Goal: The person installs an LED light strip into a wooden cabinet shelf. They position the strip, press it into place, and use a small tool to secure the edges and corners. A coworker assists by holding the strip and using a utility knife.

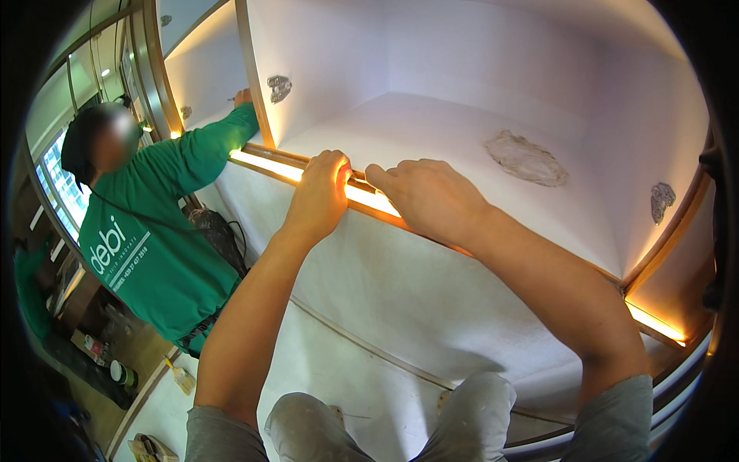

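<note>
A lit strip light runs along the wood-trimmed front edge of a white cabinet shelf. My left hand is closed at this edge, its fingers curled over the strip and glowing in its light. Just to its right, my right hand is closed too, thumb and forefinger pressed together at the same edge. Whatever it pinches is hidden by the fingers. A small dark gap with brown trim shows between the two hands. Farther right, another lit piece of the strip appears beyond my right forearm.
On the cabinet floor lies a crumpled clear plastic piece. Metal hinges stick out from the side walls. A co-worker in a green shirt reaches into the neighbouring compartment at left. A paintbrush and a can are at lower left.
</note>
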`<action>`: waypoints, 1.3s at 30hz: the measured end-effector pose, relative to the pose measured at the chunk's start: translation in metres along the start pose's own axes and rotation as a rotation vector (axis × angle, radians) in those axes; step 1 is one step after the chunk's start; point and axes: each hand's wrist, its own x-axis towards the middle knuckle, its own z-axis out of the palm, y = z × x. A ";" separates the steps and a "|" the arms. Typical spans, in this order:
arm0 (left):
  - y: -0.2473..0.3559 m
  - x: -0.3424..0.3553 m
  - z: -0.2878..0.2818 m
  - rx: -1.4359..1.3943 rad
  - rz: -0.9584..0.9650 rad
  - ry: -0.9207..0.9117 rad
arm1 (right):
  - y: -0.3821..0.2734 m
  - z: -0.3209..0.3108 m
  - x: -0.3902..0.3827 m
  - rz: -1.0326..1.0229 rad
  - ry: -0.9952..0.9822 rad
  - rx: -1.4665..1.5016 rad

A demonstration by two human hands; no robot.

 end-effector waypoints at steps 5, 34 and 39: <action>-0.006 -0.007 0.007 -0.072 -0.039 0.063 | 0.013 0.009 0.008 -0.115 -0.023 -0.169; -0.055 0.004 0.018 -0.142 -0.140 0.176 | 0.010 0.020 0.033 -0.134 -0.128 -0.306; -0.051 -0.002 -0.005 -0.184 -0.198 0.128 | 0.019 0.027 0.031 -0.124 -0.060 -0.238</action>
